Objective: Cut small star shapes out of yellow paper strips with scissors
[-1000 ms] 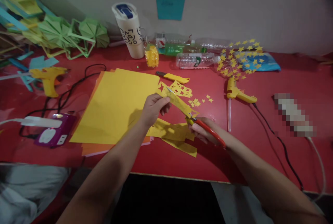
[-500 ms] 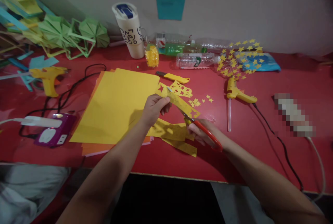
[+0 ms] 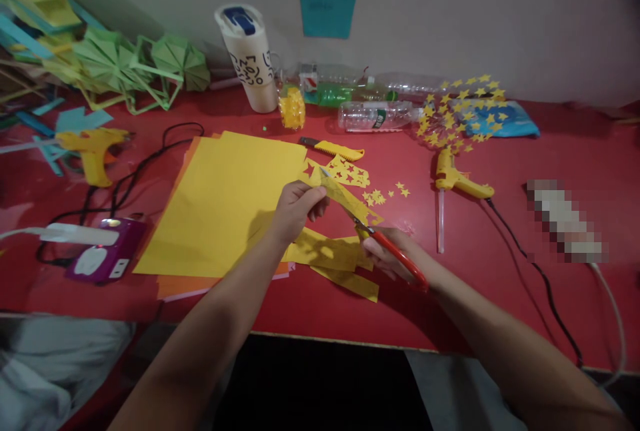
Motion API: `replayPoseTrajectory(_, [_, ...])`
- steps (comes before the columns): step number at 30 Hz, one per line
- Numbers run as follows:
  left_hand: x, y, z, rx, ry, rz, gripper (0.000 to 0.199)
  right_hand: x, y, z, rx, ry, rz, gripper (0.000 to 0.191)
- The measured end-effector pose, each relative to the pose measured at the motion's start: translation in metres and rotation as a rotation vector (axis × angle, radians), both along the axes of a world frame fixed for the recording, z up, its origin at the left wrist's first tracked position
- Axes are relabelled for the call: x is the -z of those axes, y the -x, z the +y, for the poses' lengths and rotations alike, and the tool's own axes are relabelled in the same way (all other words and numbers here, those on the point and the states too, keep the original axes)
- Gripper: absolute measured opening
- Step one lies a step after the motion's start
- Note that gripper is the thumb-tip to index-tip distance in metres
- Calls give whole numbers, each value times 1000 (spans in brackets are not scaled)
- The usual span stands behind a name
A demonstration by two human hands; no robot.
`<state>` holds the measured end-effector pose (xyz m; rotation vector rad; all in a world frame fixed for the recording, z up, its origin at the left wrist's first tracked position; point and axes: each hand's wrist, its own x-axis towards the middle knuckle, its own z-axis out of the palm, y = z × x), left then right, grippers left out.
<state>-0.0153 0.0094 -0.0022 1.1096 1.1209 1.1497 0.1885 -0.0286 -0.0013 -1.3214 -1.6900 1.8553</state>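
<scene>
My left hand (image 3: pixel 301 205) pinches the left end of a yellow paper strip (image 3: pixel 345 196) that has star-shaped cutouts at its right end. Red-handled scissors (image 3: pixel 395 254) are in my right hand (image 3: pixel 384 252), their blades lying along the strip and pointing up and left. Behind the strip lies a yellow scrap with star holes (image 3: pixel 353 173), with small yellow stars (image 3: pixel 375 197) scattered to its right. More yellow strips (image 3: pixel 325 251) rest below my hands. A stack of large yellow sheets (image 3: pixel 215 204) lies left of my left hand.
A yellow cutter (image 3: pixel 335 149) lies behind the strip. Glue guns stand at left (image 3: pixel 95 147) and right (image 3: pixel 457 177), with trailing cords. A white tumbler (image 3: pixel 250 64), plastic bottles (image 3: pixel 377 116) and a star cluster (image 3: pixel 463 111) line the back. A purple power adapter (image 3: pixel 105 257) sits left.
The strip's right end and the scissors have shifted very slightly, and the scissor blades look a little closer together. My left hand has stayed in place.
</scene>
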Motion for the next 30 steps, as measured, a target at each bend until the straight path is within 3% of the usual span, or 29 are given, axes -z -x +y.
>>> replayPoseTrajectory(15, [6,3,1,-29,11,-58,29,-2,-4,3,-18,-93,-13,54])
replayPoseTrajectory(30, [10,4,7,-174,-93,-227,14,-4,-6,3,-4,-89,-79,58])
